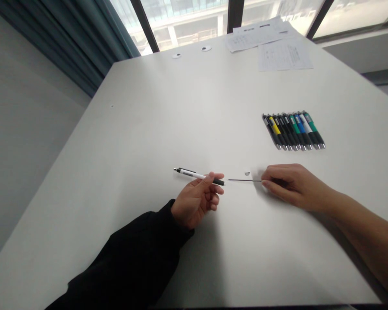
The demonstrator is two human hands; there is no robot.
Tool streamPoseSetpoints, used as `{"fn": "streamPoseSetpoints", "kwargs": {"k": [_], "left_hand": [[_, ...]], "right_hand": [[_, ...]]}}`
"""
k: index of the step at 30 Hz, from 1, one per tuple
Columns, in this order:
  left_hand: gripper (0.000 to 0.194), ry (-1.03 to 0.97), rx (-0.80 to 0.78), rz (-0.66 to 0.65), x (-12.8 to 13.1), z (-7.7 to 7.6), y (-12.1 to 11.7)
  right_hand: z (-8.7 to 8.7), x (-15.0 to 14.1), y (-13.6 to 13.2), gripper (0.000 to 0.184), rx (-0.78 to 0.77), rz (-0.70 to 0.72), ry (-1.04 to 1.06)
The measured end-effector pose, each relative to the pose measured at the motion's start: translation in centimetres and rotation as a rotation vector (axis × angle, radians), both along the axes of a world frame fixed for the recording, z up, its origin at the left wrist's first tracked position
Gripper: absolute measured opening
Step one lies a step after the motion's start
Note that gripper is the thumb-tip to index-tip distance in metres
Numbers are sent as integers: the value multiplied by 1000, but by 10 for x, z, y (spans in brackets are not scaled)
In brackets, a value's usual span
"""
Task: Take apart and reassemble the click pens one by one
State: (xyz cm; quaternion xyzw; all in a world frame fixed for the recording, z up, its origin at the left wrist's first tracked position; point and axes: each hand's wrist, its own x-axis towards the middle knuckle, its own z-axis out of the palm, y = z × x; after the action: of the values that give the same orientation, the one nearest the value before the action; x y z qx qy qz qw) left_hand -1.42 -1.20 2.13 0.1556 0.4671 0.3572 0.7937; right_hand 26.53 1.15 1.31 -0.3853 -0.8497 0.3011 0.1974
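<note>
My left hand [198, 199] pinches a white and black click pen [194, 174] between thumb and fingers, its clicker end pointing left and its black grip end pointing right. My right hand [287, 183] rests low over the table, closed on one end of a thin dark pen refill [244, 180]. The refill's free end points left at the pen's grip end, with a small gap between them. Just behind the refill lies a small silvery pen tip [247, 173] on the table.
A row of several click pens [292, 131] in black, yellow, green, blue and white lies behind my right hand on the white table [142, 129]. Printed papers [284, 54] and two small white ovals with dark spots [206, 48] lie by the window.
</note>
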Motion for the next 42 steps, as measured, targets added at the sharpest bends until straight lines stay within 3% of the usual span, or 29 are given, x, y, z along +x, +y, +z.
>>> {"fn": "streamPoseSetpoints", "kwargs": {"k": [6, 11, 14, 18, 22, 31, 38, 42], "left_hand": [[32, 167, 314, -47, -1, -14, -2], [19, 627, 833, -94, -8, -13, -3], [23, 834, 1005, -169, -12, -9, -2], [17, 777, 989, -261, -12, -11, 0], [10, 763, 978, -242, -11, -15, 1], [13, 833, 960, -221, -18, -18, 7], [9, 852, 1009, -239, -12, -14, 4], [10, 812, 1052, -272, -12, -15, 4]], "right_hand": [[1, -5, -3, 18, 39, 12, -30], [1, -12, -9, 16, 9, 31, 43], [0, -15, -12, 16, -10, 32, 95], [0, -19, -14, 16, -5, 6, 127], [1, -15, -12, 17, -19, -10, 125], [-4, 8, 3, 17, 137, -3, -138], [2, -9, -10, 16, 204, -34, -30], [-1, -23, -15, 17, 205, 40, -25]]}}
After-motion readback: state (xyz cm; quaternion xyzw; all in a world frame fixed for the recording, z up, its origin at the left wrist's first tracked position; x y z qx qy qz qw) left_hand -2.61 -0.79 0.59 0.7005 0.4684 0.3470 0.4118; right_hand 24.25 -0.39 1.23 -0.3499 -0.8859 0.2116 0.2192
